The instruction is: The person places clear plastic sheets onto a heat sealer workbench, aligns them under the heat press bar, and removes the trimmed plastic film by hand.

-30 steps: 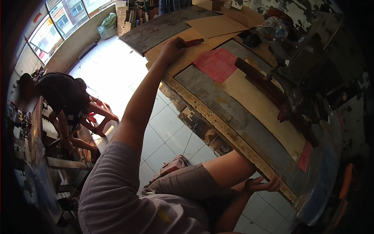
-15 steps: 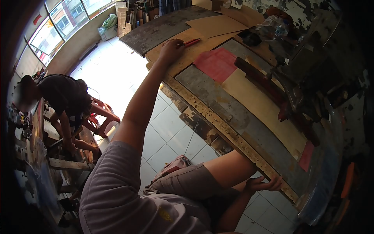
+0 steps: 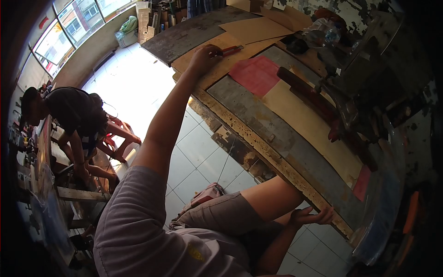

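My left hand (image 3: 205,57) reaches out over the far left part of the worktable, fingers curled at the near end of a slim red tool (image 3: 233,50) that looks like a utility knife. The tool lies low over a tan board (image 3: 187,62). My right hand (image 3: 314,216) is at the table's near edge (image 3: 277,159), fingers bent against its worn wooden rim. On the grey tabletop lie a pink sheet (image 3: 256,74) and a long cream sheet (image 3: 304,122), partly covered by a dark red bar (image 3: 300,87).
Brown cardboard sheets (image 3: 256,30) lie at the table's far end. A dark metal machine part (image 3: 353,115) stands over the right side. At left, another person (image 3: 76,111) bends over a bench near a red stool (image 3: 122,134). My thigh (image 3: 272,198) is beneath the table edge.
The red tool has shifted slightly to the right and turned a little, with my left fingers at its near end. My right hand stays at the table edge.
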`<state>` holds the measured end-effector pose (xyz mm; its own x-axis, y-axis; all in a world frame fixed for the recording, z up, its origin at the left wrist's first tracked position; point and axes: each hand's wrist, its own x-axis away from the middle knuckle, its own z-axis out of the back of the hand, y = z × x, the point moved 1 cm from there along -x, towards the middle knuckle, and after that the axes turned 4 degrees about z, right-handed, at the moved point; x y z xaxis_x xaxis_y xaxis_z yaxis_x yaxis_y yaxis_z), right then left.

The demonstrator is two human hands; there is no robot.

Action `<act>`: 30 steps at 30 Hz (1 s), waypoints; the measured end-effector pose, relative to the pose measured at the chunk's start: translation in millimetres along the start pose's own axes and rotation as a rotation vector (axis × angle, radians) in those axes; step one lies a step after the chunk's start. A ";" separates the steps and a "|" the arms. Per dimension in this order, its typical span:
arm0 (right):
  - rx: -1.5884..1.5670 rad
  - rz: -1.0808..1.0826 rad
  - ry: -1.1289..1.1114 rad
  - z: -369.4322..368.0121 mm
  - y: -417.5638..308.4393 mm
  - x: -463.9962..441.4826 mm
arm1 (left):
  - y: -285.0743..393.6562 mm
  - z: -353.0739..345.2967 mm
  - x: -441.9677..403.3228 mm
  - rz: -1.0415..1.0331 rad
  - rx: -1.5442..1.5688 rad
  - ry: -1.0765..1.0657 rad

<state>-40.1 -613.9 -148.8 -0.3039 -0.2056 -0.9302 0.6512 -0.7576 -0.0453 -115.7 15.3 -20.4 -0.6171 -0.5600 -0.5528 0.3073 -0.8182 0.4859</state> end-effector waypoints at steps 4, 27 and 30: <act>0.001 -0.009 -0.002 -0.3 -0.6 0.9 | 3.7 1.9 -0.2 0.032 0.035 -0.023; -0.011 -0.020 0.002 -1.0 -0.8 1.9 | -1.1 -1.8 0.6 0.017 -0.131 -0.020; -0.004 -0.022 -0.002 -0.3 -0.7 2.2 | -0.5 -2.4 0.3 0.023 -0.072 -0.013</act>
<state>-41.0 -613.7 -150.9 -0.3199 -0.1901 -0.9282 0.6472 -0.7593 -0.0676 -114.3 15.3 -22.4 -0.6186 -0.5777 -0.5325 0.3727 -0.8124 0.4484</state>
